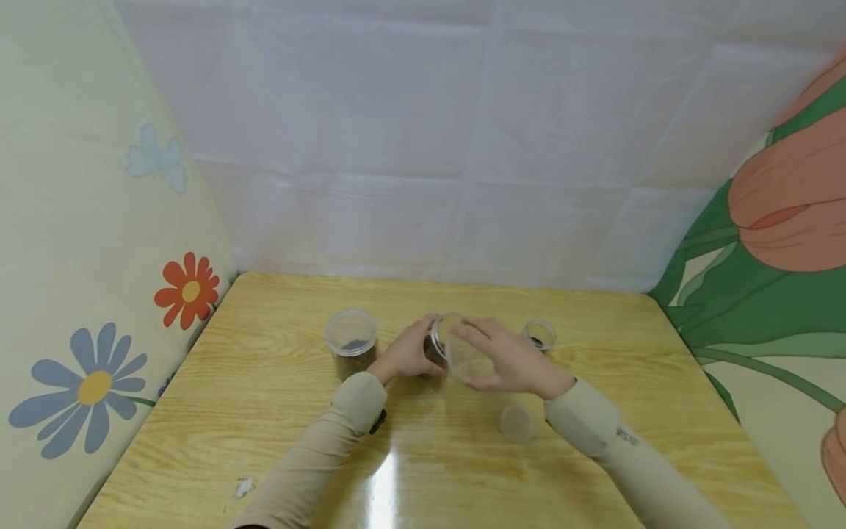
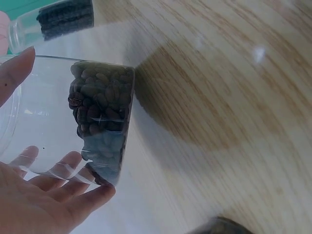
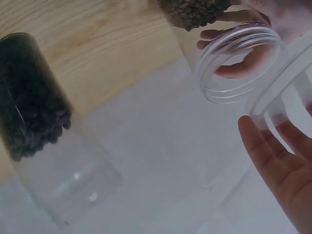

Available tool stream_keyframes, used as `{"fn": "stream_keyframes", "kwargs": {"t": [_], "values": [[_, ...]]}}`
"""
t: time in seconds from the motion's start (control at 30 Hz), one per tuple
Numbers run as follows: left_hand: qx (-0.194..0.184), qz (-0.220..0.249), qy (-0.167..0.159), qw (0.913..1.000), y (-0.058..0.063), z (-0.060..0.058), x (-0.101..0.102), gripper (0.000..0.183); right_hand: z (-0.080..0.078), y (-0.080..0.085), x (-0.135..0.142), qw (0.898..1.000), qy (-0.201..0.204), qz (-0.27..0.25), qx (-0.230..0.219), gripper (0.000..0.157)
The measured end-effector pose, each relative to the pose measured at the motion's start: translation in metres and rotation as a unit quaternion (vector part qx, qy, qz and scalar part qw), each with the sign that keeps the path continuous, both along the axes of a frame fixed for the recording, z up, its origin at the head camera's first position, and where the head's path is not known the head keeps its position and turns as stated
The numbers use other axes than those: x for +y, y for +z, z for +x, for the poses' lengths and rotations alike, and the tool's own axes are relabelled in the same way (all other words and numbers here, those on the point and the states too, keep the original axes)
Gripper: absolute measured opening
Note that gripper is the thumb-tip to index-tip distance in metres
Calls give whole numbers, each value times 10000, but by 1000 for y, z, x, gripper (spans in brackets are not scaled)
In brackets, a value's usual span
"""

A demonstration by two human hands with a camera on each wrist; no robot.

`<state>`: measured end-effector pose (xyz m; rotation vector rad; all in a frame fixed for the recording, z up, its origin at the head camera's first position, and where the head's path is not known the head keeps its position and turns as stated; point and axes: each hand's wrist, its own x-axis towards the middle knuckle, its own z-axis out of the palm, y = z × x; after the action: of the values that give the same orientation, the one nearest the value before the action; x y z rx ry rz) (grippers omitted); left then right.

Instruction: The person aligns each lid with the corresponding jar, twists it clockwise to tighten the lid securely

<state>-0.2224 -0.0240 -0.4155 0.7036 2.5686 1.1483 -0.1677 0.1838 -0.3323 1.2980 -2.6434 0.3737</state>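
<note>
At the frame centre, my left hand (image 1: 406,354) grips the jar (image 1: 434,354), opening rightward to the lid (image 1: 466,364) which my right hand (image 1: 512,358) pinches.

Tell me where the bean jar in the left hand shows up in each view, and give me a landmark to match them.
Head: bean jar just below centre, between the two hands.
Left wrist: bean jar at the left, beans toward its right end.
Right wrist: bean jar at the top, right of centre, rim toward lower right.
Shared landmark: the left hand, at the jar in all three.
</note>
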Motion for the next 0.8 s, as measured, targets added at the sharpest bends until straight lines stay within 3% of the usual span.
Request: {"fn": "stream_keyframes", "kwargs": {"t": [0.33, 0.8], "values": [[156, -122, -26, 9998, 1, 2, 2, 97, -24, -14, -3, 9971, -402, -180, -622, 76], [116, -276, -15, 9996, 2, 4, 3, 99, -33, -17, -6, 9907, -755, -153, -1124, 76]]}}
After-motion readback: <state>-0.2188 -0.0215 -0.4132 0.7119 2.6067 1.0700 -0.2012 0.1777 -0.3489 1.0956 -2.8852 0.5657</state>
